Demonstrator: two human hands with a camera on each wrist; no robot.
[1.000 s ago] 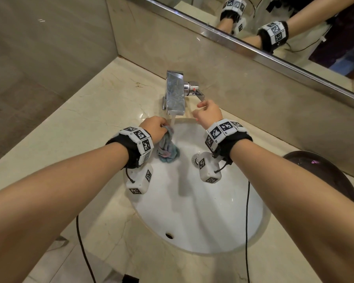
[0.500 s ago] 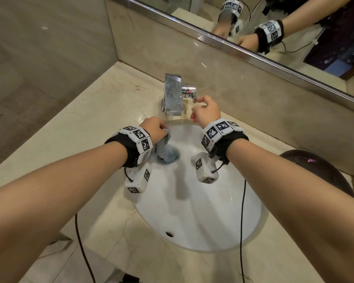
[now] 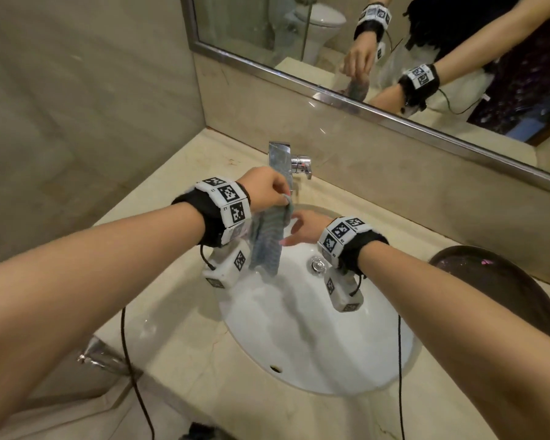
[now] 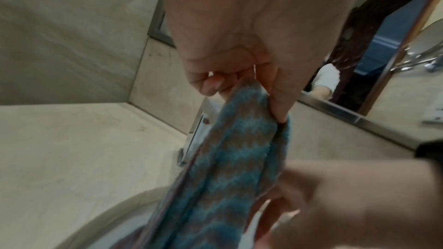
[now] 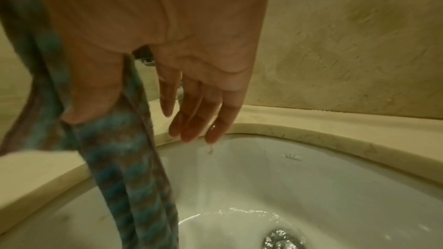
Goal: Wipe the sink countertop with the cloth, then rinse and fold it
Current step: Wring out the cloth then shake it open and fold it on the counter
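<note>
**Cloth hangs lengthwise over the basin, right hand beside it**

The beige stone countertop (image 3: pixel 159 236) fills a corner between a tiled side wall and a framed mirror (image 3: pixel 394 58), and a white oval sink (image 3: pixel 315 338) is set into it. A chrome faucet (image 3: pixel 281 160) stands at the back rim of the bowl; water pools around the drain (image 3: pixel 317 265).

The cloth (image 3: pixel 267 242), striped blue and grey, dangles over the bowl just in front of the faucet, its long axis running straight down from the person's left hand (image 3: pixel 264 192). That hand pinches the top edge between thumb and curled fingers. The right hand (image 3: pixel 302 230) sits lower and immediately to the cloth's right, fingers straight and loosely spread; its thumb lies against the hanging fabric, though whether it grips cannot be told. Being level with the cloth's middle, the right hand looks better placed to take the free length for wringing or folding.
</note>
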